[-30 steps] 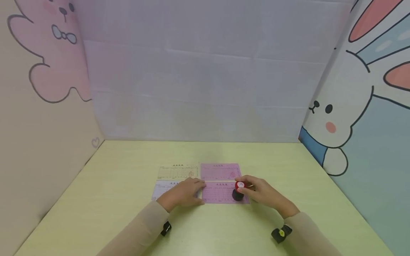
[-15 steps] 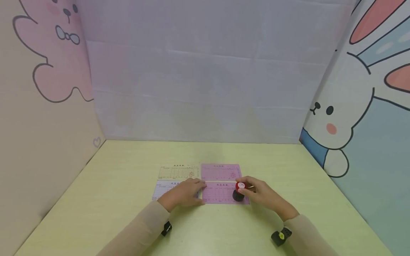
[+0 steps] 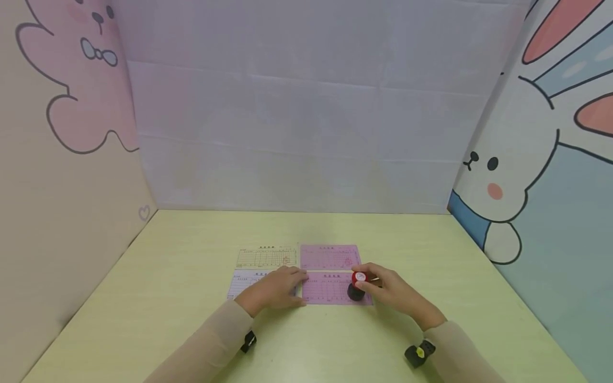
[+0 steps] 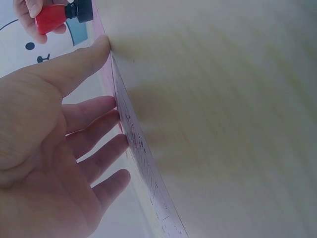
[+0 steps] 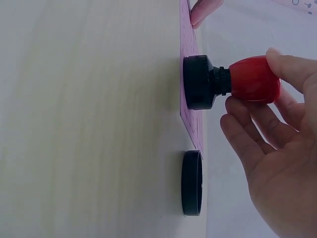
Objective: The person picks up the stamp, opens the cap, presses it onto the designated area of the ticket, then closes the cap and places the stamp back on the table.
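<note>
My right hand pinches the red handle of a stamp between thumb and fingers. The stamp's round black base is down on the front right pink form, near its right end. My left hand rests with extended fingers across the inner ends of the front two forms, covering part of the blue-white form. In the left wrist view its fingertips touch the paper. Behind lie a yellow form and another pink form, each with a red mark at its right.
A round black cap stands on the table beside the pink form, seen in the right wrist view; my right hand hides it in the head view. The pale yellow table meets a white back wall and decorated side walls.
</note>
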A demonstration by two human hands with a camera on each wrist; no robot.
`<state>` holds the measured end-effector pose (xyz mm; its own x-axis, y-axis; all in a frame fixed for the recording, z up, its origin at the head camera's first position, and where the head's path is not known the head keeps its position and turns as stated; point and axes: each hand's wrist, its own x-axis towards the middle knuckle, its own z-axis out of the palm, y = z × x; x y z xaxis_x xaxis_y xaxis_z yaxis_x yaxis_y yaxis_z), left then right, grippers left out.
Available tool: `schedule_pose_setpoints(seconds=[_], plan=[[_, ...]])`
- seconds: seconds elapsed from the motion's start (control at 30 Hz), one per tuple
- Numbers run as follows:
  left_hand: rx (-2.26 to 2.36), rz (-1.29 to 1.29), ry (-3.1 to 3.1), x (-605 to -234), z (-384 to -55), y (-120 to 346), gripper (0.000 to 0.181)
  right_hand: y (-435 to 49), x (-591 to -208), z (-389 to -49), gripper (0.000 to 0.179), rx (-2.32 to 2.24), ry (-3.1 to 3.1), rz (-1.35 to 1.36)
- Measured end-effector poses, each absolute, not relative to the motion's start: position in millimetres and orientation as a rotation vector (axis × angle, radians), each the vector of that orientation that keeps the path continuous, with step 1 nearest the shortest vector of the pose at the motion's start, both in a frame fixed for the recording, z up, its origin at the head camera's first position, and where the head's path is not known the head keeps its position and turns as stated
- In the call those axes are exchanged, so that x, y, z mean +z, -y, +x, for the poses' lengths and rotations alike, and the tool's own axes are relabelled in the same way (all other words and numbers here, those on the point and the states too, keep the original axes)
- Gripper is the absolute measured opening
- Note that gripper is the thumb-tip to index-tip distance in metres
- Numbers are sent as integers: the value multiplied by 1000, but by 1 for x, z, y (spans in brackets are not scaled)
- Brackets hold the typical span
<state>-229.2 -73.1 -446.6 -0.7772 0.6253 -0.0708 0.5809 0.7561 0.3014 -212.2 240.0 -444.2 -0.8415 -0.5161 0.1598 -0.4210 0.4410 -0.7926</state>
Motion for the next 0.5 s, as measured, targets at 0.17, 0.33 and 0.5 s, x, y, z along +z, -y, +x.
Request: schedule_pose_setpoints(seconds=[0.17,0.33,0.5], plan=[[383,945,-2781,-446,-229,73,65,-240,-444,-212,40,-1362,-2585,-843],[381,953,-2782,-445,-230,72,66,-240,-444,-211,41,-1365,-2584,-851],[388,953,-2785,-446,-230,72,65,-240,-445,-211,41,-1369,-2580,-854]])
